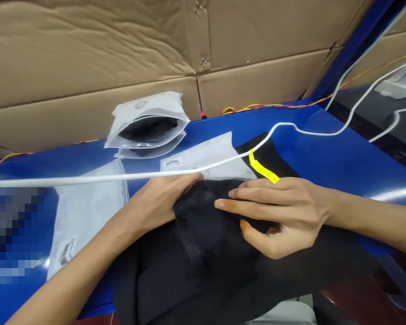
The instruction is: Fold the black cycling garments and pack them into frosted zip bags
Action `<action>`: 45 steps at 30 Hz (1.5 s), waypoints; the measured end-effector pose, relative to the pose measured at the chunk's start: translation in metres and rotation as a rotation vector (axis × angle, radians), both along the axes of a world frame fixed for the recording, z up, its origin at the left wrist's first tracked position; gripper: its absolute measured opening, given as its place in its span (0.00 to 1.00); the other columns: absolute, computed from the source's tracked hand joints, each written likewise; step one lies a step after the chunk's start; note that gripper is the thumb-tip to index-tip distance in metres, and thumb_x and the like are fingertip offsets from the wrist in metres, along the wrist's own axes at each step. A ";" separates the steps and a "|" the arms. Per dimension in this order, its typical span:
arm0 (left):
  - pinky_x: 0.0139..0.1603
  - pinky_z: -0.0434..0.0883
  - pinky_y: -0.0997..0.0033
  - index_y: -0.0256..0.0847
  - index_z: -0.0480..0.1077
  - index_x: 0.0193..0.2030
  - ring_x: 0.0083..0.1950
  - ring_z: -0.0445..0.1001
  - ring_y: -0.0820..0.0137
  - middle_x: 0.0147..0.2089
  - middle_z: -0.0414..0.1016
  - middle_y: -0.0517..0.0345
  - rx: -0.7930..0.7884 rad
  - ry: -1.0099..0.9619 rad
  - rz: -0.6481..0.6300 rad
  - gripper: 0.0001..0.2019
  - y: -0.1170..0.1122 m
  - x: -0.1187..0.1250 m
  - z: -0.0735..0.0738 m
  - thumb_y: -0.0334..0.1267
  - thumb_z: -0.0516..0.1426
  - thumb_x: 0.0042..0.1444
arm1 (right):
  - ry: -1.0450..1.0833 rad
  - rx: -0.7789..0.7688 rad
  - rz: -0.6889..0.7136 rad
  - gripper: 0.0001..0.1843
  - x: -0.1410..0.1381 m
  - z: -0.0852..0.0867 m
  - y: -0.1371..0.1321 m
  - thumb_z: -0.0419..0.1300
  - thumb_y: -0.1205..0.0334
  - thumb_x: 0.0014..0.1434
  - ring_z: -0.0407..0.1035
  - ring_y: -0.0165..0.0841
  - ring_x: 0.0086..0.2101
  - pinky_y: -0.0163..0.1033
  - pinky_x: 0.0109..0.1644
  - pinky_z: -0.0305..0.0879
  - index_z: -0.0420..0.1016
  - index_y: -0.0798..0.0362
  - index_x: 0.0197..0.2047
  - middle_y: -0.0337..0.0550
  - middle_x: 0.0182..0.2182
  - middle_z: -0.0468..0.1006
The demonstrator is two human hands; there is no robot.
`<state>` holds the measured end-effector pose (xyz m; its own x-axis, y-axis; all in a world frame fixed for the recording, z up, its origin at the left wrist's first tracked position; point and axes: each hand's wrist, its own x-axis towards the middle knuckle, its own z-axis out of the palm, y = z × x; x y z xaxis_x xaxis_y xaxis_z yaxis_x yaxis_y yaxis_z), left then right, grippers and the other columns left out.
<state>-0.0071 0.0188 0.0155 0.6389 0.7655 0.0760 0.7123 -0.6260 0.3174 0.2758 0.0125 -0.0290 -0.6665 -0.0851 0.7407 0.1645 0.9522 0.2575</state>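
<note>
A black mesh garment (203, 243) lies bunched on the blue table (325, 153) in front of me. My left hand (159, 203) grips a fold of the fabric at its upper left edge, fingers curled around it. My right hand (277, 212) rests flat on the garment, fingers stretched out to the left and thumb below. A frosted plastic bag with a barcode label (206, 155) lies just beyond the garment. A yellow tag (264, 171) on a white cable (122, 177) hangs over the fabric near my right hand.
An open frosted pouch with something dark inside (149, 124) stands at the back. Another flat plastic bag (84, 216) lies to the left. Cardboard walls (88, 58) close off the back. White cables (358, 95) and thin orange and yellow wires (277, 106) run along the far right.
</note>
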 end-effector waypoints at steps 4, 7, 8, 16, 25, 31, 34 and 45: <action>0.55 0.79 0.66 0.42 0.79 0.54 0.55 0.85 0.60 0.56 0.86 0.52 0.069 -0.094 -0.035 0.17 0.000 -0.003 -0.008 0.37 0.50 0.72 | -0.095 0.028 -0.031 0.10 0.004 0.009 0.000 0.68 0.66 0.63 0.82 0.41 0.52 0.42 0.59 0.81 0.81 0.51 0.48 0.54 0.55 0.85; 0.64 0.78 0.62 0.41 0.79 0.57 0.62 0.83 0.59 0.62 0.83 0.52 0.175 -0.107 -0.045 0.18 0.003 -0.009 -0.018 0.35 0.49 0.73 | -0.178 0.000 -0.070 0.13 0.006 0.019 -0.003 0.62 0.70 0.68 0.81 0.44 0.55 0.44 0.62 0.80 0.80 0.61 0.55 0.60 0.55 0.84; 0.67 0.76 0.61 0.42 0.78 0.61 0.65 0.81 0.59 0.65 0.81 0.51 0.201 -0.118 -0.062 0.18 0.004 -0.011 -0.020 0.35 0.51 0.73 | -0.208 -0.006 -0.083 0.13 0.007 0.020 -0.003 0.60 0.71 0.69 0.80 0.44 0.56 0.45 0.63 0.79 0.80 0.62 0.55 0.61 0.55 0.84; 0.78 0.66 0.58 0.52 0.62 0.77 0.75 0.69 0.63 0.77 0.67 0.58 0.034 -0.181 -0.195 0.25 0.004 -0.012 -0.024 0.41 0.52 0.77 | 0.092 -0.134 -0.089 0.07 -0.007 0.002 -0.012 0.69 0.69 0.60 0.80 0.39 0.56 0.43 0.64 0.79 0.82 0.48 0.40 0.46 0.49 0.88; 0.77 0.68 0.57 0.54 0.62 0.77 0.74 0.70 0.61 0.77 0.67 0.58 0.054 -0.256 -0.154 0.26 -0.002 -0.006 -0.024 0.39 0.55 0.76 | -0.064 -0.230 -0.161 0.12 -0.002 -0.002 -0.004 0.61 0.72 0.66 0.74 0.41 0.63 0.45 0.64 0.78 0.78 0.50 0.50 0.51 0.58 0.83; 0.74 0.72 0.58 0.58 0.60 0.78 0.73 0.73 0.61 0.75 0.69 0.61 0.131 -0.313 -0.183 0.27 0.002 -0.005 -0.024 0.38 0.55 0.75 | -0.168 -0.140 -0.347 0.17 0.002 -0.006 -0.001 0.52 0.76 0.68 0.77 0.51 0.61 0.51 0.54 0.83 0.72 0.57 0.57 0.64 0.63 0.78; 0.76 0.70 0.61 0.56 0.58 0.79 0.75 0.70 0.62 0.77 0.67 0.60 0.172 -0.295 -0.200 0.29 0.003 -0.003 -0.023 0.37 0.57 0.74 | -0.230 -0.098 -0.441 0.23 0.003 -0.005 -0.003 0.52 0.77 0.68 0.78 0.48 0.59 0.43 0.46 0.84 0.71 0.53 0.62 0.59 0.65 0.77; 0.65 0.78 0.59 0.42 0.56 0.80 0.72 0.73 0.52 0.77 0.66 0.44 0.246 0.067 -0.199 0.32 0.006 -0.011 -0.011 0.40 0.54 0.71 | -0.266 -0.021 -0.516 0.26 0.007 -0.007 0.002 0.54 0.76 0.68 0.79 0.46 0.56 0.31 0.23 0.67 0.71 0.49 0.65 0.53 0.68 0.74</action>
